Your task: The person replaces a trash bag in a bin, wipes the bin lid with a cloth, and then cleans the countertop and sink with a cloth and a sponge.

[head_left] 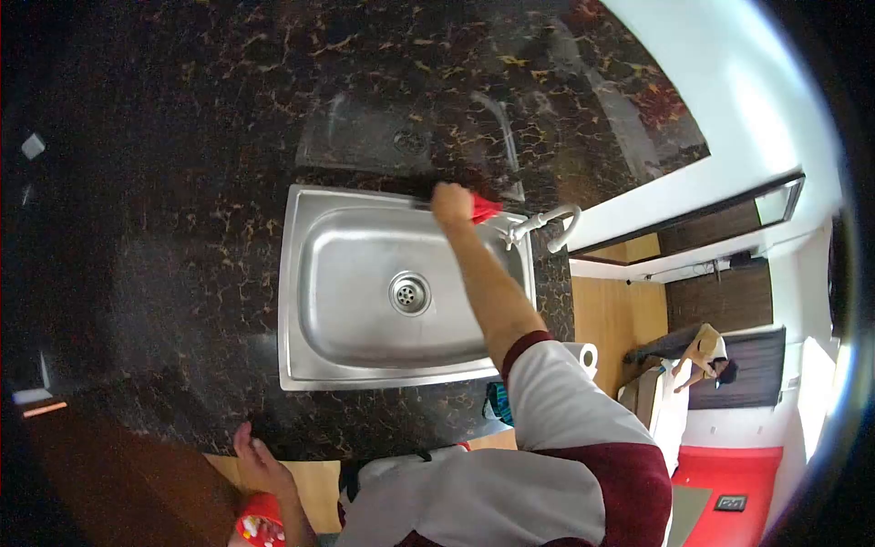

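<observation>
A red cloth (485,209) is bunched in my right hand (452,204), which is closed around it. That hand is at the far rim of the steel sink (355,343), near its corner by the tap. Part of the cloth sticks out beside my fist. My left hand (262,463) is at the near edge of the dark counter, its fingers stretched out and nothing in them. Beside my left forearm, low in the view, shows a round red thing (262,523) with white and yellow bits on it.
A white tap (540,225) curves over the counter by the sink's right end. Near my right sleeve are a white paper roll (586,357) and a blue-green patterned thing (498,402). A person (705,357) bends over a white surface in the room at the right.
</observation>
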Tool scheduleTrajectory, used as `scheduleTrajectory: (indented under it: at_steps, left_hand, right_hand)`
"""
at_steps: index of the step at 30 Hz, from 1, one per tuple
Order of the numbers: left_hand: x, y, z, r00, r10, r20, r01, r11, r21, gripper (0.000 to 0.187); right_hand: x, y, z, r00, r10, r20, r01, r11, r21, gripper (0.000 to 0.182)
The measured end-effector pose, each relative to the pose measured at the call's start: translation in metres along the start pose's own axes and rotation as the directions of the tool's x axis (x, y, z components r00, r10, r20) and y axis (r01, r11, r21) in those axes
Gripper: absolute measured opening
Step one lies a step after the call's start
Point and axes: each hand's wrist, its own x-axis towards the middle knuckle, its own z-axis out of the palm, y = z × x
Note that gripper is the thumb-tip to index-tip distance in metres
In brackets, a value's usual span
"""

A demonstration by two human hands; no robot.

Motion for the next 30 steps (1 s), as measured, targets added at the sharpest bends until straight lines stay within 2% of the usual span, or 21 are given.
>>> scheduleTrajectory:
  at_steps: [2,5,6,7,9,10,13,14,17,19,21,22,23,25,26,28,29,30]
  left_hand:
    - [0.0,0.011,0.01,1.0,-0.027,0.016,0.028,0.996,-0.081,0.036]
    - [0.006,0.013,0.026,0.997,0.064,0.051,-0.058,0.992,-0.109,0.035]
    - [0.009,0.035,0.025,0.992,0.106,0.067,-0.099,0.991,-0.095,0.033]
    - [0.008,0.04,0.025,0.99,0.117,0.077,-0.109,0.989,-0.1,0.033]
    - [0.007,0.044,0.02,0.985,0.136,0.105,-0.125,0.987,-0.104,0.033]
    - [0.005,0.046,0.013,0.985,0.122,0.123,-0.117,0.992,-0.049,0.033]
    - [-0.006,0.021,-0.006,0.992,0.09,0.093,-0.088,0.996,-0.028,0.034]
    - [-0.012,0.015,-0.014,0.995,0.072,0.066,-0.071,0.997,-0.01,0.034]
    - [-0.028,-0.01,-0.035,0.999,0.043,-0.03,-0.042,0.999,0.027,0.035]
    - [-0.044,-0.037,-0.05,0.995,0.048,-0.092,-0.043,0.997,0.056,0.036]
    - [-0.066,-0.063,-0.07,0.986,-0.091,-0.139,0.095,0.995,0.021,0.038]
    - [-0.077,-0.075,-0.077,0.97,-0.169,-0.175,0.172,0.985,-0.001,0.039]
    - [-0.089,-0.083,-0.082,0.947,-0.24,-0.214,0.233,0.971,-0.056,0.038]
    - [-0.117,-0.1,-0.094,0.883,-0.379,-0.277,0.344,0.924,-0.166,0.037]
    - [-0.136,-0.133,-0.095,0.859,-0.368,-0.356,0.359,0.929,-0.094,0.043]
    - [-0.174,-0.189,-0.098,0.859,-0.366,-0.357,0.401,0.916,0.026,0.042]
    - [-0.194,-0.219,-0.097,0.858,-0.363,-0.364,0.419,0.904,0.086,0.041]
    - [-0.211,-0.231,-0.097,0.879,-0.329,-0.346,0.364,0.93,0.04,0.04]
  right_hand:
    - [-0.003,-0.042,0.002,0.996,-0.05,-0.068,0.057,0.993,0.101,0.019]
    - [-0.006,-0.114,0.012,0.974,-0.198,-0.11,0.219,0.949,0.227,0.019]
    - [-0.011,-0.143,0.008,0.97,-0.206,-0.132,0.239,0.915,0.326,0.019]
    - [-0.016,-0.166,-0.002,0.964,-0.217,-0.156,0.263,0.866,0.424,0.03]
    - [-0.026,-0.191,-0.009,0.907,-0.331,-0.259,0.416,0.796,0.44,0.042]
    - [-0.03,-0.199,-0.012,0.873,-0.379,-0.309,0.484,0.756,0.441,0.049]
    - [-0.028,-0.186,-0.014,0.846,-0.471,-0.249,0.533,0.739,0.411,0.061]
    - [-0.033,-0.173,-0.028,0.84,-0.484,-0.244,0.542,0.765,0.348,0.058]
    - [-0.03,-0.132,-0.012,0.868,-0.432,-0.247,0.496,0.722,0.482,0.055]
    - [-0.034,-0.104,0.001,0.914,-0.331,-0.236,0.402,0.648,0.646,0.05]
    - [-0.047,-0.07,0.025,0.893,-0.108,-0.438,0.398,0.644,0.653,0.048]
    - [-0.061,-0.052,0.014,0.891,0.027,-0.453,0.337,0.629,0.7,0.046]
    - [-0.063,-0.034,0.014,0.889,0.136,-0.437,0.296,0.557,0.776,0.051]
    - [-0.07,-0.008,-0.001,0.861,0.213,-0.461,0.223,0.657,0.72,0.05]
    - [-0.066,-0.015,0.002,0.884,0.183,-0.43,0.198,0.686,0.7,0.048]
    - [-0.052,-0.037,0.014,0.924,0.132,-0.359,0.149,0.74,0.656,0.045]
    - [-0.039,-0.059,0.029,0.911,0.032,-0.411,0.211,0.82,0.532,0.041]
    - [-0.031,-0.089,0.026,0.928,0.023,-0.371,0.204,0.803,0.56,0.039]
